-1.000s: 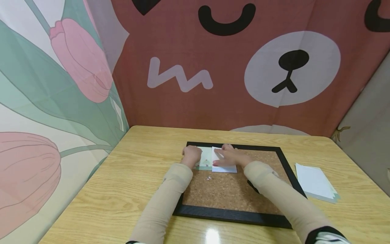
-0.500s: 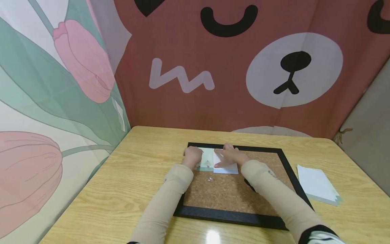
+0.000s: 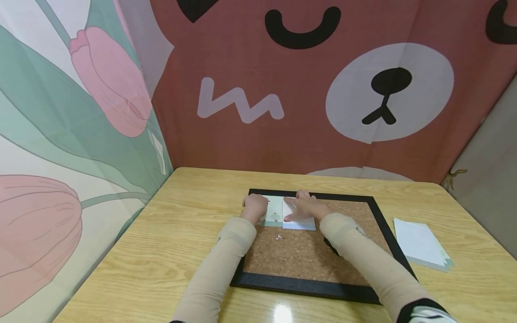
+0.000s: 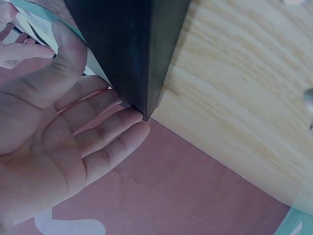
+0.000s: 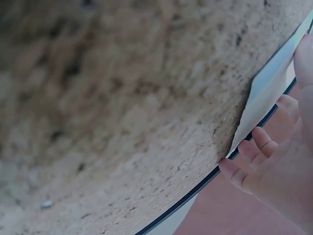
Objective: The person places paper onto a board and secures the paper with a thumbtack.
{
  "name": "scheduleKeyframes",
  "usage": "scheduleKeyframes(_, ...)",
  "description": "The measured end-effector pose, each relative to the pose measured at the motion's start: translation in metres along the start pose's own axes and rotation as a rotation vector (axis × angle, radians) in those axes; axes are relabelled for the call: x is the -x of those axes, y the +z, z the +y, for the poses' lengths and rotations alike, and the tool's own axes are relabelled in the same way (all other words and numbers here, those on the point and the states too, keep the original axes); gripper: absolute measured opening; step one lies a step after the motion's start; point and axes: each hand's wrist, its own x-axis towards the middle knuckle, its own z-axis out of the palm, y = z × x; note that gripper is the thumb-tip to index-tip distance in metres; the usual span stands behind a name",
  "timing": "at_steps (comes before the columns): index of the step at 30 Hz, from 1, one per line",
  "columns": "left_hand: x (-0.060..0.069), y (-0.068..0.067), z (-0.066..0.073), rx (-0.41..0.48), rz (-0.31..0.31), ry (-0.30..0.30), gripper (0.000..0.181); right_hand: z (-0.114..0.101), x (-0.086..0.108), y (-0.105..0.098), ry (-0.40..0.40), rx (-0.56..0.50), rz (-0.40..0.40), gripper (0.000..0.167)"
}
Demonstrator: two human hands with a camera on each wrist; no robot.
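Note:
A cork board (image 3: 299, 258) with a black frame lies on the table. Near its top left corner, my left hand (image 3: 255, 208) is over a pale green printed card (image 3: 274, 211). In the left wrist view, the fingers of that hand (image 4: 73, 129) extend against the black frame (image 4: 120, 44), with the thumb bent at the card. Just right of the printed card lies a white card (image 3: 304, 225), its edge beside it. My right hand (image 3: 304, 209) rests on this card with fingers spread. The right wrist view has the hand (image 5: 279, 166) along the card's edge (image 5: 266, 93).
Small shiny pieces (image 3: 279, 236) lie on the cork below the cards. A stack of white cards (image 3: 420, 244) sits on the wooden table (image 3: 202, 197) right of the board. A printed cloth (image 3: 242, 143) hangs behind the table.
Both hands hold nearly the same places at the two cards. The head view has shifted slightly since the earliest frame.

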Motion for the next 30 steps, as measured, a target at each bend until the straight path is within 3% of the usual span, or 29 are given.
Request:
scheduleKeyframes(9,0.0017,-0.0027,0.0018,-0.008,0.002,-0.003,0.029,-0.0009,0.0007,-0.0005,-0.001,-0.003,-0.007,0.079)
scheduleKeyframes(18,0.0016,-0.0044,0.0006,-0.024,-0.011,-0.003,0.032,-0.0037,0.0013,-0.0025,-0.064,0.041,0.08,0.069)
scheduleKeyframes(26,0.0034,-0.0023,0.0016,-0.053,-0.022,0.007,0.037,-0.0013,0.0041,-0.0008,-0.065,-0.052,0.023,0.074)
scheduleKeyframes(30,0.0039,-0.003,0.0021,-0.053,-0.022,0.006,0.038,-0.0009,0.005,0.0012,-0.069,-0.076,0.034,0.072)
